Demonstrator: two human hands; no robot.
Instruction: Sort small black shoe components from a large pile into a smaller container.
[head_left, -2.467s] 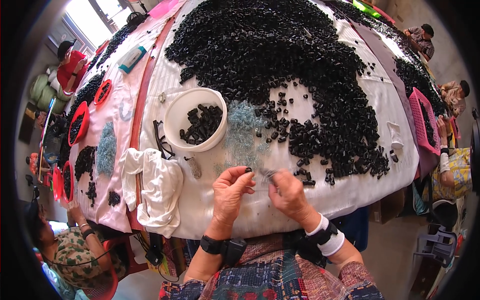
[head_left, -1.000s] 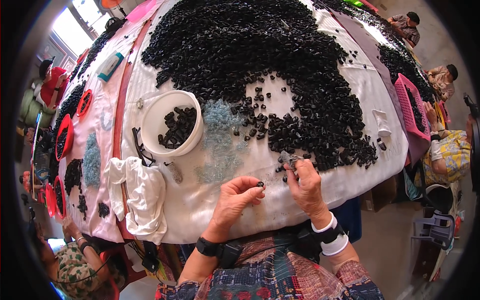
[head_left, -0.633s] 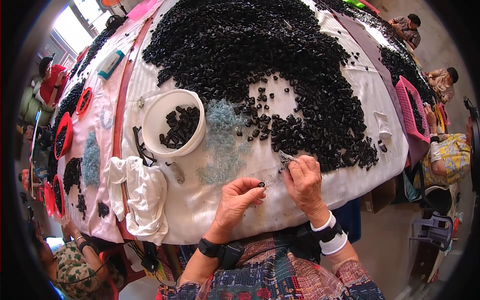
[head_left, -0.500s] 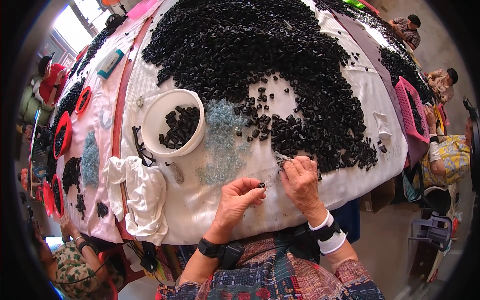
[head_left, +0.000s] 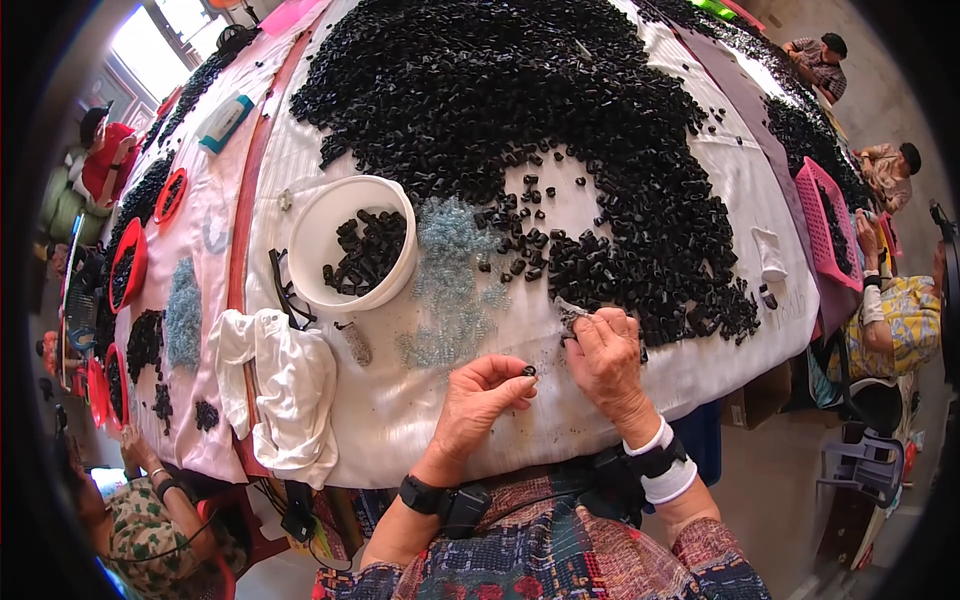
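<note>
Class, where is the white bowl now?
In the head view, the white bowl sits left of centre, beside pale blue bits and beyond the white cloth.

left hand (head_left: 478,405): small black cylindrical piece (head_left: 529,371) in thumb-and-finger grip. right hand (head_left: 605,362): small grey irregular item (head_left: 570,308) pinched, near edge of large heap of glossy black pieces (head_left: 500,90). round white plastic tub (head_left: 325,215), part-filled with black pieces, beside translucent pale-blue bits (head_left: 450,240) on white-cloth-covered bench (head_left: 400,430).

The white-covered table (head_left: 400,420) bears black pieces (head_left: 500,90), bluish bits (head_left: 448,235), a white tub (head_left: 325,225) and crumpled cloth (head_left: 300,400).
</note>
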